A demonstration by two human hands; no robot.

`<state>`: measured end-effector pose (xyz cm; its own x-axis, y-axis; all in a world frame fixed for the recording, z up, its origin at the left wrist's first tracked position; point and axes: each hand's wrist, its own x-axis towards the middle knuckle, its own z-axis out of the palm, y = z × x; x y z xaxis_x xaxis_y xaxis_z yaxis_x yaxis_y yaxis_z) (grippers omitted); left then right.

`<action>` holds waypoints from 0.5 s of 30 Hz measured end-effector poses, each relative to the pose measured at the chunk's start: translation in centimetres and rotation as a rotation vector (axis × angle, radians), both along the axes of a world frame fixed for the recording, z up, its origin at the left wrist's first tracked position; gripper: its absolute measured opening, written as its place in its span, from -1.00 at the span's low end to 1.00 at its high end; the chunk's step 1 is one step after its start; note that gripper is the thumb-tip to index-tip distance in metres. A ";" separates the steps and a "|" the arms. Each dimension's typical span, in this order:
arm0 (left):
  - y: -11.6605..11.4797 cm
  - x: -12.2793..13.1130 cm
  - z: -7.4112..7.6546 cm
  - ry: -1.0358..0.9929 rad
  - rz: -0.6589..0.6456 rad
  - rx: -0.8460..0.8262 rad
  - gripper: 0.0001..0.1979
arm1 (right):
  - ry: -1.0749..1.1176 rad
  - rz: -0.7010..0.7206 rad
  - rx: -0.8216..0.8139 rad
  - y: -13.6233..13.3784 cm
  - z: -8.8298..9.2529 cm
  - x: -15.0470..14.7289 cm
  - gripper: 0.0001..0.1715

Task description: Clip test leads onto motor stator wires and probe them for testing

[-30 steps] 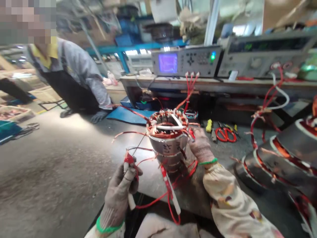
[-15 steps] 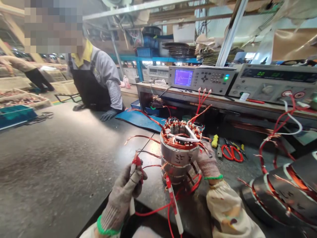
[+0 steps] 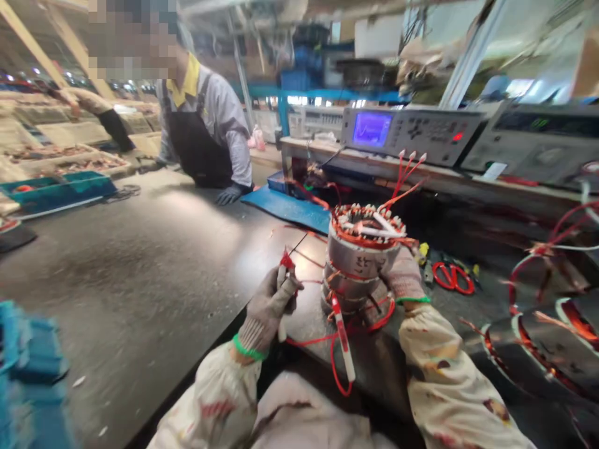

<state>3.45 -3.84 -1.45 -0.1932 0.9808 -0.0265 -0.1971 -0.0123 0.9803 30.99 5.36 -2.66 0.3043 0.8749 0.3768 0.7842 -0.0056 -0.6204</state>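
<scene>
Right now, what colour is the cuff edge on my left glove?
Green; the cuff edge shows best in the head view.

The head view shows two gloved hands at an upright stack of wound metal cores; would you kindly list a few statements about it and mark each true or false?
1. The left hand holds a red-tipped lead. True.
2. The right hand holds the red-handled tool. False: the tool lies on the table, while the hand is at the side of the core stack.
3. The core stack lies on its side. False: it stands upright.
4. A co-worker's gloved hand rests on the table near the blue mat. True.
5. The instrument screen is dark. False: it is lit purple.
</scene>
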 end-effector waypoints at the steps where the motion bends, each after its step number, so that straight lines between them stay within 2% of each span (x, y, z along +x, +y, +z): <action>1: -0.3 -0.1 -0.4 -0.009 0.021 0.003 -0.49 | 0.003 0.015 -0.035 -1.4 0.0 0.1 -0.69; 4: -2.3 -0.6 -2.5 -0.044 0.033 -0.090 -0.48 | 0.096 0.112 -0.129 -7.7 -0.6 0.0 -0.59; 6: -4.0 -0.4 -4.2 -0.062 -0.041 -0.199 -0.49 | 0.282 0.203 -0.213 -12.0 -1.5 -1.1 -0.55; 8: -5.0 0.5 -5.8 -0.084 -0.096 -0.281 -0.49 | 0.411 0.283 -0.232 -14.8 -2.4 -3.1 -0.48; 10: -5.1 1.7 -7.1 -0.114 -0.042 -0.304 -0.48 | 0.417 0.340 -0.234 -15.5 -3.1 -5.6 -0.40; 12: -4.3 2.7 -7.9 -0.177 0.075 -0.286 -0.47 | 0.383 0.380 -0.235 -14.8 -3.3 -7.8 -0.34; 15: -2.8 3.1 -8.6 -0.286 0.155 -0.279 -0.43 | 0.451 0.429 -0.261 -13.7 -3.4 -8.4 -0.40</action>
<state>6.51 -6.68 -10.00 -0.2844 0.8881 -0.3610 -0.4786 0.1947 0.8561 22.58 -8.34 -6.04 -0.0123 0.9985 0.0539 0.4146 0.0542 -0.9084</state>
